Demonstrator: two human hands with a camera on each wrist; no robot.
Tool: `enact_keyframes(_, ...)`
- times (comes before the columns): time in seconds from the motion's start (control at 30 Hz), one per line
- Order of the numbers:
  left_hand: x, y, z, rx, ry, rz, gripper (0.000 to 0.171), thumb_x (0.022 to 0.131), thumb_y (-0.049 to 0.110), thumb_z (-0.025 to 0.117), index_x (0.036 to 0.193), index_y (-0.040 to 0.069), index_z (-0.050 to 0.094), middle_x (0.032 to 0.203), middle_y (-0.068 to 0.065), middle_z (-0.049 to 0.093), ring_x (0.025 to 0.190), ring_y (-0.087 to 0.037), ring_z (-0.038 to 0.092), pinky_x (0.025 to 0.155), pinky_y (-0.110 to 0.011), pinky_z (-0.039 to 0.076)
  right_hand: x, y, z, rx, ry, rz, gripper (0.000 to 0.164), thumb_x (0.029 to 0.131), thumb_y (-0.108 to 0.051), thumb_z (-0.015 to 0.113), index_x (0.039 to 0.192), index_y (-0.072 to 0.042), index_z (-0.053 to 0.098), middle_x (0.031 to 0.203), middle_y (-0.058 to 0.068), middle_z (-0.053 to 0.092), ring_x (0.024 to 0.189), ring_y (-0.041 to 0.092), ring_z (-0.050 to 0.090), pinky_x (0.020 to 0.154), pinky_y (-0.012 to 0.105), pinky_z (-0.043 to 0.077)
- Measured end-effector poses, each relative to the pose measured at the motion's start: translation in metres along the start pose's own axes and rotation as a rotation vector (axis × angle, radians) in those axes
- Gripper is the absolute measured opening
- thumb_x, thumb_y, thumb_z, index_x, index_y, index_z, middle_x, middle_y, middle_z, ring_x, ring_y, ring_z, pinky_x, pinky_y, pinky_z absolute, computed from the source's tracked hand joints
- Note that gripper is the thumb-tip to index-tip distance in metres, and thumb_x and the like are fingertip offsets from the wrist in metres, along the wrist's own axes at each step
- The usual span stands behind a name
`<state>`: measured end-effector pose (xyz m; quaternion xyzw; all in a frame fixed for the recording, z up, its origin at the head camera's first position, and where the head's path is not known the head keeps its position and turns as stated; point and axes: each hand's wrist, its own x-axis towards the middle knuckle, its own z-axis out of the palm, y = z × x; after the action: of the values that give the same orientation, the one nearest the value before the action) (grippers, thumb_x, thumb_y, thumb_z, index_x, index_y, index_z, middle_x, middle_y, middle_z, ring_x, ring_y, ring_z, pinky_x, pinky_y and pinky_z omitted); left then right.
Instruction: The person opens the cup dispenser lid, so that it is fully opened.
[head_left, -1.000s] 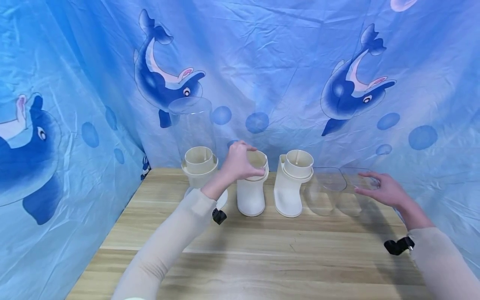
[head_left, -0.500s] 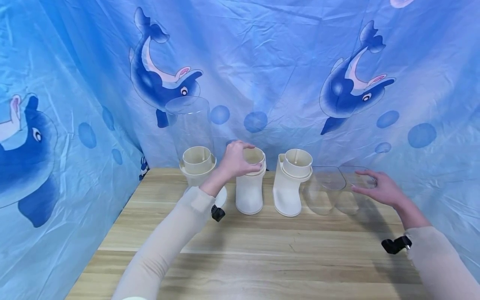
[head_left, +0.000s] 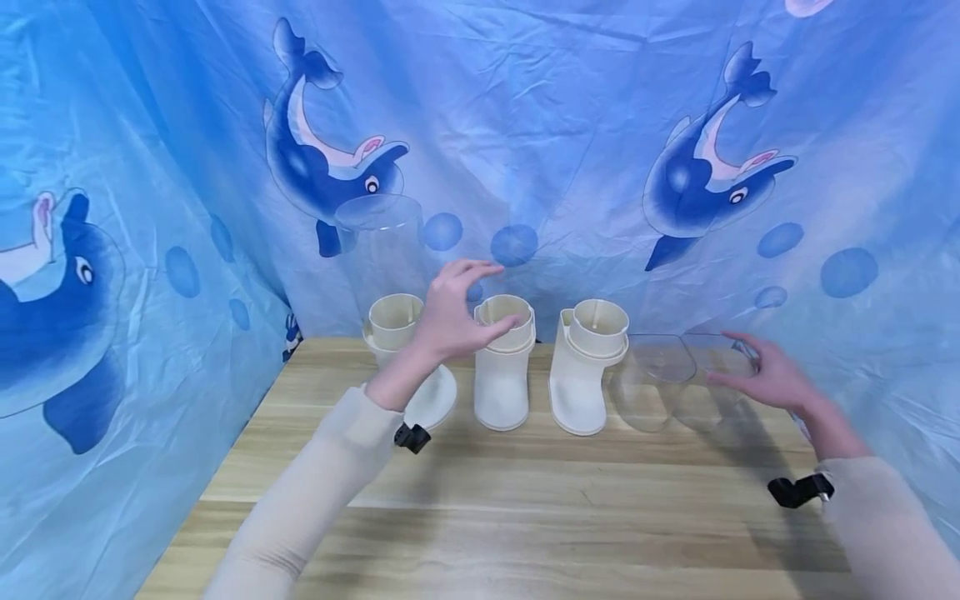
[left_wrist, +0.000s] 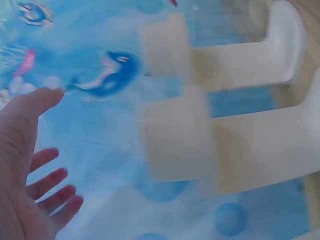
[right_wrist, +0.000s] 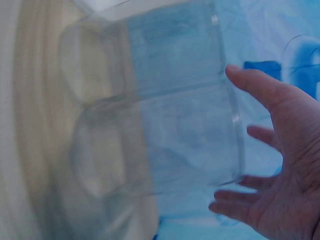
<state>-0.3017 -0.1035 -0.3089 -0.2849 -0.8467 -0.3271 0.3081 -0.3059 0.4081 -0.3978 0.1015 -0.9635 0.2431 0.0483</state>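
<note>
In the head view, my left hand (head_left: 447,321) hovers just left of the middle white base (head_left: 501,392), thumb and fingers spread wide. The left wrist view shows this hand (left_wrist: 22,165) with nothing in it, apart from the bases' cream collars. My right hand (head_left: 780,382) is at the rightmost of two clear containers (head_left: 705,392), thumb and fingers spread at its rim. Seen from the right wrist, the fingers of that hand (right_wrist: 285,155) lie near the rim; whether they touch it I cannot tell.
Another white base (head_left: 576,392) stands right of the middle one. At left, a third base (head_left: 435,402) stands with a tall clear cylinder (head_left: 382,250) just behind or on it. A dolphin-print curtain (head_left: 570,150) backs the wooden table (head_left: 585,517).
My left hand has come off the middle base's collar and moved left and slightly up, its fingers wider apart. My right hand has hardly moved.
</note>
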Motion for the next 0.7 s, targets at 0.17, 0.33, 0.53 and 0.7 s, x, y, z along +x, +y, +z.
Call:
enact_keyframes(0.17,0.0,0.012,-0.045,0.0,0.319,0.165,0.066,0.077,0.039,0.089,0.13,0.004,0.073,0.132,-0.016,0.074,0.126,-0.033,0.064,0.113,-0.046,0.05,0.002,-0.025,-0.013,0.001,0.188,0.006,0.089,0.098,-0.042,0.074,0.163,0.003,0.032,0.157,0.046,0.035,0.129,0.069,0.043,0.099,0.081,0.042)
enact_keyframes(0.33,-0.011,-0.008,-0.095,0.024,0.561,0.164,0.07,0.074,0.046,0.086,0.13,0.007,0.074,0.129,-0.014,0.076,0.12,-0.031,0.068,0.107,-0.03,0.05,0.002,-0.078,-0.021,0.039,0.337,0.0,0.082,0.099,-0.041,0.074,0.164,-0.005,0.037,0.16,0.036,0.041,0.138,0.062,0.045,0.106,0.077,0.043)
enact_keyframes(0.53,-0.038,-0.051,-0.134,-0.152,0.517,-0.156,0.072,0.076,0.018,0.094,0.143,0.018,0.068,0.14,-0.007,0.07,0.117,-0.01,0.065,0.103,-0.019,0.057,0.015,-0.148,-0.024,0.173,0.431,-0.151,0.07,0.094,-0.019,0.08,0.156,-0.006,0.05,0.157,0.026,0.05,0.141,0.053,0.05,0.113,0.07,0.046)
enact_keyframes(0.7,-0.059,-0.084,-0.138,-0.22,0.288,-0.423,0.077,0.089,0.02,0.087,0.158,0.025,0.052,0.158,-0.006,0.058,0.132,-0.011,0.061,0.112,-0.03,0.056,0.035,-0.215,-0.008,0.263,0.414,-0.33,0.066,0.089,-0.008,0.082,0.15,-0.005,0.056,0.15,0.021,0.058,0.139,0.045,0.056,0.113,0.064,0.051)
